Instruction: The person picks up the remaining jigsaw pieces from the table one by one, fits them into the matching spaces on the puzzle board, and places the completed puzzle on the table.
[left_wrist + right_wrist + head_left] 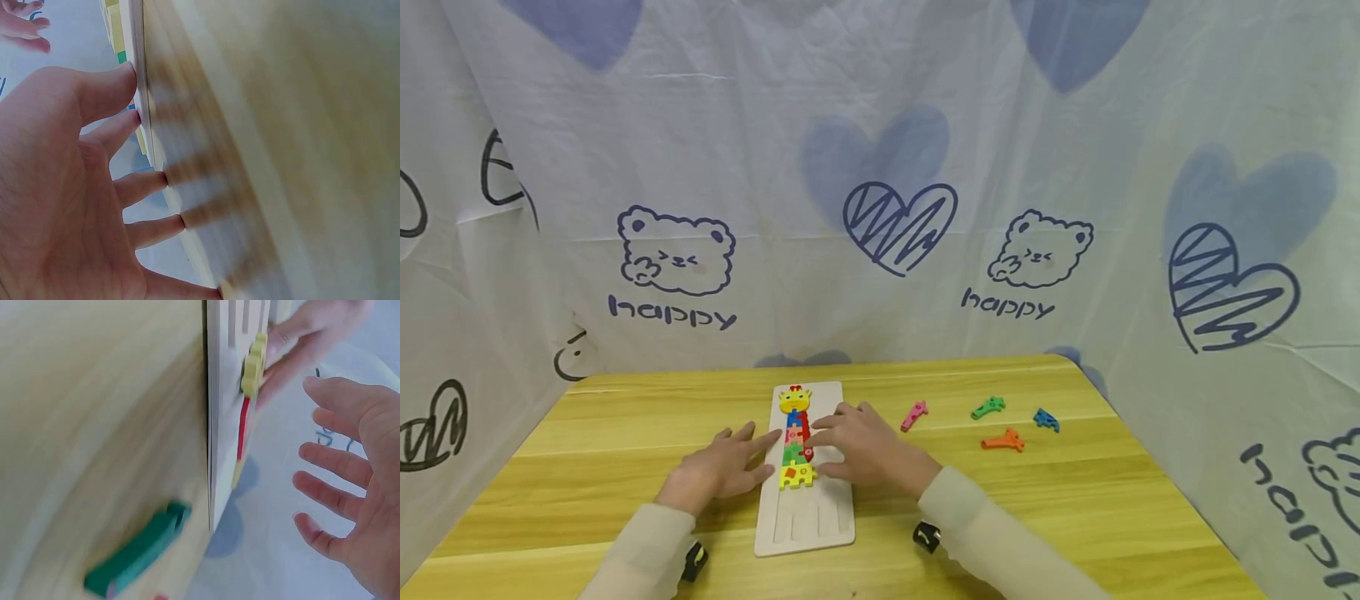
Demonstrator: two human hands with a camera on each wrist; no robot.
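A pale wooden puzzle board (831, 533) lies lengthwise on the table, bearing a giraffe puzzle. Its yellow giraffe head (793, 402) is at the far end. Below the head run blue, pink and green pieces, a red piece along the right side, and a wide yellow piece (797, 477). My left hand (718, 468) is at the board's left edge, fingers spread; in the left wrist view, thumb and index finger touch that edge while other fingertips rest on the table. My right hand (356, 469) hovers over the board's right side, fingers spread and holding nothing.
To the right of the board lie loose puzzle pieces: a pink one (914, 415), a green one (988, 407), an orange one (1003, 441) and a blue one (1046, 419). A printed white cloth (790, 325) hangs behind the wooden table (587, 467).
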